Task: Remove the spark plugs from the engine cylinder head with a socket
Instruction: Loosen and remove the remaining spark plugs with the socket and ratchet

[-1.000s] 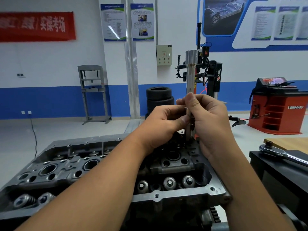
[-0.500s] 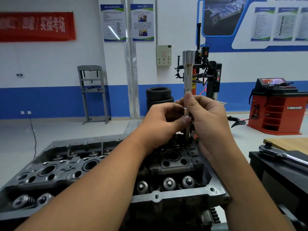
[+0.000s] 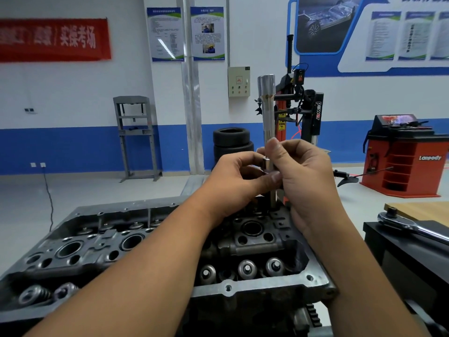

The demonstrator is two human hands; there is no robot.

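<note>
A dark grey cylinder head (image 3: 102, 242) with several open plug wells lies in front of me. A long silver tubular socket (image 3: 266, 105) stands upright over its far right part, its lower end down at the head. My right hand (image 3: 308, 176) grips the socket's shaft from the right. My left hand (image 3: 238, 181) reaches in from the left and pinches a short silver piece (image 3: 265, 163) right beside the shaft. No spark plug is visible; the socket's lower tip is hidden behind my hands.
A chrome ratchet handle (image 3: 413, 227) lies on a black bench (image 3: 401, 259) to the right, next to a wooden board (image 3: 427, 210). Behind stand a tyre changer (image 3: 308, 113), stacked tyres (image 3: 232, 144), a red balancer (image 3: 408, 164) and a grey press frame (image 3: 134, 132).
The upright socket has shifted slightly to the left between my hands. The short silver piece in my left fingers shows more clearly now.
</note>
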